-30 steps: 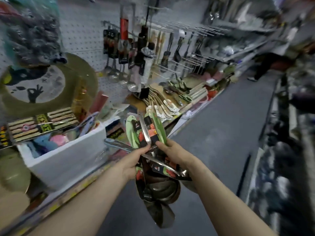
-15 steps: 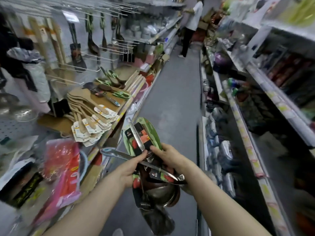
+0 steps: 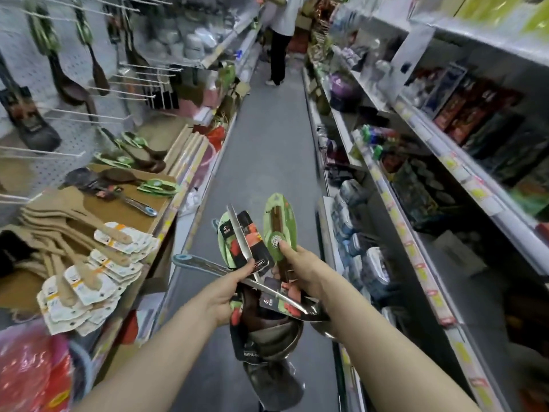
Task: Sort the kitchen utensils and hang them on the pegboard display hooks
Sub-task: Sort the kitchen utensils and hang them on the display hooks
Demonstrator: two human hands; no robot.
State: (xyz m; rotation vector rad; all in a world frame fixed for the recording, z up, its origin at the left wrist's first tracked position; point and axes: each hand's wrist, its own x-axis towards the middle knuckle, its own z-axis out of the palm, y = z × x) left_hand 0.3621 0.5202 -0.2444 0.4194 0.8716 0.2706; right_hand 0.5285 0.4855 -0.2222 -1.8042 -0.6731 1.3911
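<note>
On the far left, the pegboard [image 3: 74,66] carries long hooks [image 3: 89,114], several with dark ladles [image 3: 66,81] hanging. Below it, a shelf [image 3: 130,209] holds wooden spatulas [image 3: 86,257] fanned in a pile. In the aisle middle, the left hand [image 3: 225,292] grips a bundle of utensils [image 3: 261,295], handles up. The right hand [image 3: 303,269] pinches a green-carded spoon [image 3: 279,227] beside that bundle. Packed shelves [image 3: 430,173] line the right; a person [image 3: 280,34] stands far down the aisle.
</note>
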